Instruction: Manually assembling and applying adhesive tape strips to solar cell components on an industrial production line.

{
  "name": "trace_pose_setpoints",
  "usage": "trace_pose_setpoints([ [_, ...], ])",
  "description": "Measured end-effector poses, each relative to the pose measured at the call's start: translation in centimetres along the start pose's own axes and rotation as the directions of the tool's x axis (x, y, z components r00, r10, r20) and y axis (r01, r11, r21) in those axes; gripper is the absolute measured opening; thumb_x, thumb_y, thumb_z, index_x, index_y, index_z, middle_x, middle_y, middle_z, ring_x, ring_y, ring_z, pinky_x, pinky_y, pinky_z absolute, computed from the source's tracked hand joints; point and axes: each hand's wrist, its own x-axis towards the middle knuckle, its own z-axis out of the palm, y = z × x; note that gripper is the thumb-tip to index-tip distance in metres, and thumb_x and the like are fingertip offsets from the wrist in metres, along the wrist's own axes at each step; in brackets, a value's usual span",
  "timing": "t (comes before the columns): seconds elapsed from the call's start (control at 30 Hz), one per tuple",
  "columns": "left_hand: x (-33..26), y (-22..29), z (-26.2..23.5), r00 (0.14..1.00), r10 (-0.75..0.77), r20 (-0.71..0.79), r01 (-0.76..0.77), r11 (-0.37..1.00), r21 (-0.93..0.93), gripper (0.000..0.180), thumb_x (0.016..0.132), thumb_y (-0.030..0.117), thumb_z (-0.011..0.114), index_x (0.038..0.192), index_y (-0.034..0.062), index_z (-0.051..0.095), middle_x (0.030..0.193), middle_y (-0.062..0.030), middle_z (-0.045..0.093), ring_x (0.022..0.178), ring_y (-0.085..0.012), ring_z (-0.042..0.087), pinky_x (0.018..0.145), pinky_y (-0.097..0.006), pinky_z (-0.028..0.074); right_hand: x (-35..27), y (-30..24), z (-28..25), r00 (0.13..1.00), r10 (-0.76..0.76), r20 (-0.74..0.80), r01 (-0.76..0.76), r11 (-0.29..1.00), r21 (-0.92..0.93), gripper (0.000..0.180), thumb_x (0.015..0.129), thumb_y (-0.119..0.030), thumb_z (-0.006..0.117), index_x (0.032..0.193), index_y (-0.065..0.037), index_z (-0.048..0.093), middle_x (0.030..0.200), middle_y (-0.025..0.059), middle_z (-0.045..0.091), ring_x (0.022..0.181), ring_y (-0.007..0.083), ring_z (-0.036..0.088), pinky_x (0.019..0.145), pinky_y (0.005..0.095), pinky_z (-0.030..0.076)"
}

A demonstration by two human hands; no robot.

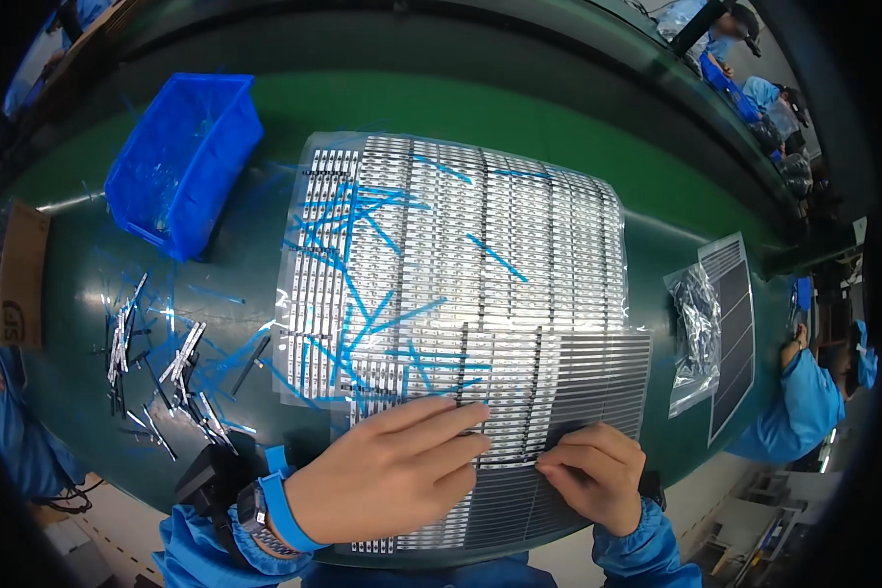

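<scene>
Sheets [500, 245] of narrow white circuit strips in rows lie across the table. My left hand [392, 475] rests palm down on the near part, its fingers stretched to the right. My right hand [596, 477] pinches the right end of one thin circuit strip [508, 465], just beyond the left fingertips. Beneath the right hand is a dark slatted area [603, 382] of the sheet. Several thin blue strips [498, 257] lie scattered over the rows, thickest on the left side. A watch [253, 510] and a blue band [286, 500] circle my left wrist.
A blue bin [181, 162] with clear material inside stands at the far left. Loose circuit strips [184, 358] lie in small heaps left of the sheets. On the right are a silvery bag [694, 338] and a dark panel [733, 323]. A person [799, 402] sits beyond the right edge.
</scene>
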Motion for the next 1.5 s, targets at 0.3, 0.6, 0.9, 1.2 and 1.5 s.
trace_pose_setpoints([
  [0.3, 0.04, -0.03, 0.07, 0.999, -0.023, 0.029, 0.024, 0.999, -0.037, 0.013, 0.08, 0.017, 0.079, 0.089, 0.0084, 0.074, 0.119, -0.0035, 0.071, 0.125, -0.0252, 0.063, 0.104, -0.042, 0.053, -0.16, 0.28, 0.01, 1.0, -0.013, -0.002, 0.013, 1.0, -0.011, 0.021, 0.072, -0.01, 0.088, 0.09, -0.009, 0.077, 0.087, 0.003, 0.068, 0.067, 0.0172, 0.066, 0.057, 0.0293, 0.053],
  [0.6, 0.16, -0.07, -0.13, 0.999, -0.027, 0.041, 0.029, 0.998, -0.057, 0.014, 0.08, 0.016, 0.079, 0.091, 0.008, 0.074, 0.119, -0.004, 0.071, 0.125, -0.0263, 0.063, 0.1, -0.042, 0.054, -0.15, 0.23, 0.07, 1.0, -0.02, -0.002, 0.02, 1.0, -0.012, 0.022, 0.072, -0.009, 0.088, 0.091, -0.01, 0.077, 0.087, 0.003, 0.069, 0.068, 0.0173, 0.066, 0.058, 0.0291, 0.054],
  [0.9, 0.26, -0.15, -0.15, 0.999, -0.034, 0.027, 0.036, 0.996, -0.083, 0.015, 0.08, 0.014, 0.08, 0.092, 0.0072, 0.075, 0.117, -0.005, 0.072, 0.124, -0.0272, 0.064, 0.099, -0.042, 0.055, -0.02, 0.16, -0.11, 1.0, -0.022, 0.012, 0.022, 1.0, -0.011, 0.021, 0.073, -0.009, 0.088, 0.091, -0.009, 0.077, 0.088, 0.0034, 0.069, 0.069, 0.0173, 0.066, 0.058, 0.0289, 0.054],
  [1.2, 0.36, -0.14, -0.32, 0.999, -0.029, 0.029, 0.032, 0.995, -0.099, 0.015, 0.078, 0.012, 0.08, 0.091, 0.0063, 0.075, 0.116, -0.0051, 0.072, 0.122, -0.0276, 0.064, 0.096, -0.042, 0.055, 0.11, -0.01, -0.23, 0.999, -0.03, 0.018, 0.03, 0.999, -0.011, 0.021, 0.074, -0.008, 0.087, 0.092, -0.009, 0.077, 0.088, 0.0037, 0.069, 0.069, 0.0175, 0.066, 0.059, 0.0291, 0.054],
  [1.5, 0.22, -0.03, -0.35, 0.999, -0.03, 0.044, 0.034, 0.996, -0.086, 0.016, 0.078, 0.014, 0.08, 0.092, 0.0076, 0.075, 0.116, -0.0046, 0.071, 0.122, -0.0268, 0.063, 0.096, -0.042, 0.054, 0.13, 0.03, -0.21, 0.999, -0.03, 0.032, 0.03, 1.0, 0.004, 0.02, 0.074, -0.008, 0.086, 0.093, -0.009, 0.078, 0.089, 0.0036, 0.068, 0.07, 0.0183, 0.066, 0.06, 0.0302, 0.055],
])
